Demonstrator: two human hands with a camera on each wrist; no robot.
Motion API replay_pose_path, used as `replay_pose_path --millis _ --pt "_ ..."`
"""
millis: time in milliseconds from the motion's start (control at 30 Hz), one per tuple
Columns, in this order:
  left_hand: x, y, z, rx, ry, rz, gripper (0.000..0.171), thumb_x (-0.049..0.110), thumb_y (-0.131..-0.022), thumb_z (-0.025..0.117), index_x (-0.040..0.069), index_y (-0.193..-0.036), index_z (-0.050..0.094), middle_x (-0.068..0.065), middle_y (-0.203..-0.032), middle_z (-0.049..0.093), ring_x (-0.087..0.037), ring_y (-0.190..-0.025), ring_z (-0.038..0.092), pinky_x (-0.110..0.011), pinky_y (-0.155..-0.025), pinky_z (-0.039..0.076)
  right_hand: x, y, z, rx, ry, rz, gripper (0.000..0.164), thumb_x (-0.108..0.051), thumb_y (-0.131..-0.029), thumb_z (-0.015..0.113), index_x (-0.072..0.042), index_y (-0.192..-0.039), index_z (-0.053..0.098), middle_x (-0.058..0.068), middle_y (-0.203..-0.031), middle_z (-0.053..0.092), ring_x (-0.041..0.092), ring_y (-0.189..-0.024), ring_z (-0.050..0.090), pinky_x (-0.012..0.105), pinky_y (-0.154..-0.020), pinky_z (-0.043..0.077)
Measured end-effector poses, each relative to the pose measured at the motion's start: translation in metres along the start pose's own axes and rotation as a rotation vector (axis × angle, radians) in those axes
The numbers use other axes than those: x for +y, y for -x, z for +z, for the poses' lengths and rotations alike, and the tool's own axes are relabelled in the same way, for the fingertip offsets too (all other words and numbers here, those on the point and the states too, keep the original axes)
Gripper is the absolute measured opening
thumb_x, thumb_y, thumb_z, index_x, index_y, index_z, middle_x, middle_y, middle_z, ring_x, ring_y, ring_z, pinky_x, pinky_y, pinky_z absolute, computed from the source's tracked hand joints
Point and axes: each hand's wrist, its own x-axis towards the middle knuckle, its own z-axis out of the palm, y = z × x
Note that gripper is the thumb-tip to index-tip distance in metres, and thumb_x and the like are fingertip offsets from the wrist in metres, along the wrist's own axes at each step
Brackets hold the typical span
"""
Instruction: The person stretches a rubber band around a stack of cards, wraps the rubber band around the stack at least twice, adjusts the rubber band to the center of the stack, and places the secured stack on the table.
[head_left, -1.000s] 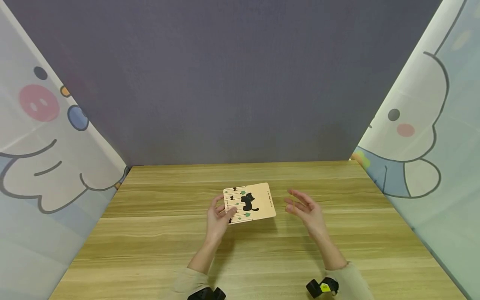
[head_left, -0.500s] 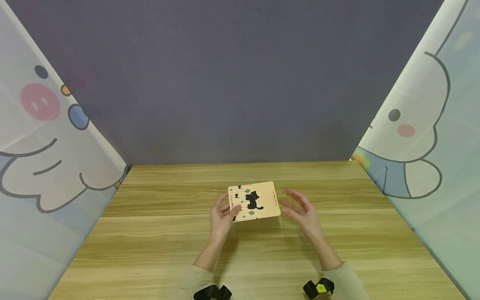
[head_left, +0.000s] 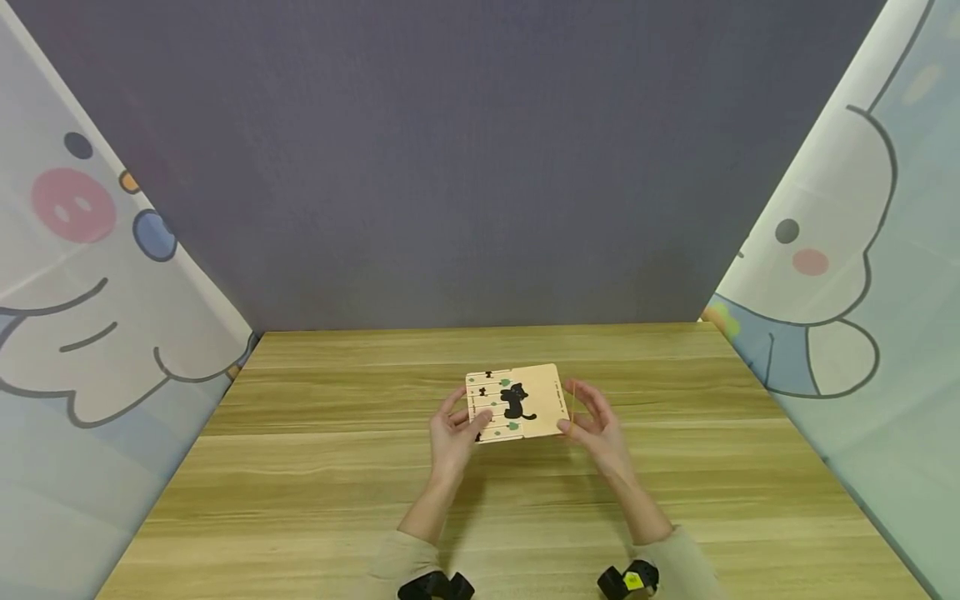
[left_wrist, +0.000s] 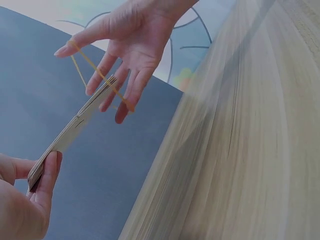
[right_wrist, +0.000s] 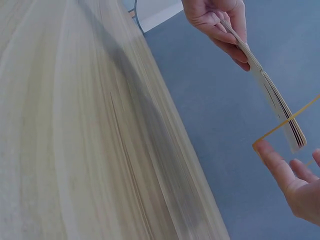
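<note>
My left hand (head_left: 452,442) pinches a thin stack of cream cards (head_left: 546,398) by its left end, thumb on top and fingers underneath. A black cat and small green leaves are printed on the top card. A yellow rubber band (head_left: 573,403) is stretched between the thumb and fingers of my right hand (head_left: 606,442), which are spread and fairly straight. In the left wrist view the rubber band (left_wrist: 98,71) crosses the far end of the stack (left_wrist: 75,121). The right wrist view shows the layered card edges (right_wrist: 284,107) close to the stretched loop.
Both hands are above a wood-grain table (head_left: 337,500). A dark grey panel (head_left: 480,167) rises behind it, and cartoon-printed curtains (head_left: 67,333) flank both sides. Each wrist wears a black camera (head_left: 628,579).
My left hand has carried the card stack to the right, and my right hand has moved left with the rubber band. The gap between them has closed, the band now reaching the stack's right end.
</note>
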Motion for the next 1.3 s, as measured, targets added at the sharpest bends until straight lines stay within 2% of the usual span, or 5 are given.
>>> replay_pose_path --millis 167,500,867,1167,1300 --pt "0.0 0.001 0.001 -0.019 -0.001 -0.01 0.055 -0.007 -0.075 0.064 -0.005 -0.126 0.042 -0.025 -0.089 0.063 -0.021 -0.068 0.064 -0.025 -0.06 0.052 -0.047 0.001 0.025 0.054 0.044 0.142 0.063 0.001 -0.078 0.062 0.004 -0.132 0.029 0.017 -0.135 0.033 0.046 -0.113 0.036 0.054 -0.094 0.03" --pt "0.0 0.004 -0.005 -0.088 -0.069 0.004 0.056 -0.008 -0.073 0.065 -0.009 -0.125 0.042 -0.026 -0.088 0.062 -0.021 -0.069 0.064 -0.026 -0.063 0.051 -0.051 -0.014 0.021 0.041 0.093 0.298 0.062 0.0 -0.079 0.062 -0.003 -0.133 0.031 0.022 -0.136 0.029 0.046 -0.111 0.039 0.041 -0.076 0.047" --pt "0.002 0.007 -0.016 -0.236 -0.082 -0.011 0.057 -0.007 -0.075 0.065 -0.007 -0.126 0.041 -0.027 -0.092 0.061 -0.027 -0.077 0.064 -0.027 -0.066 0.051 -0.053 -0.042 0.005 -0.038 0.031 0.348 0.07 -0.005 -0.076 0.067 -0.004 -0.135 0.028 0.023 -0.137 0.028 0.019 -0.089 0.06 0.044 -0.068 0.05" --pt "0.005 0.009 -0.018 -0.298 -0.037 -0.044 0.057 -0.01 -0.074 0.064 -0.01 -0.126 0.04 -0.03 -0.094 0.059 -0.031 -0.079 0.063 -0.028 -0.067 0.051 -0.056 -0.059 -0.006 -0.125 -0.028 0.35 0.074 0.002 -0.077 0.065 -0.008 -0.138 0.025 0.016 -0.138 0.029 0.036 -0.095 0.057 0.026 -0.062 0.051" --pt "0.015 0.012 -0.016 -0.319 -0.051 -0.032 0.056 -0.012 -0.075 0.062 -0.012 -0.125 0.039 -0.032 -0.094 0.058 -0.035 -0.079 0.062 -0.027 -0.065 0.051 -0.058 -0.065 -0.008 -0.148 -0.068 0.346 0.074 0.005 -0.078 0.062 -0.008 -0.139 0.022 0.017 -0.138 0.028 0.037 -0.095 0.057 0.038 -0.073 0.05"
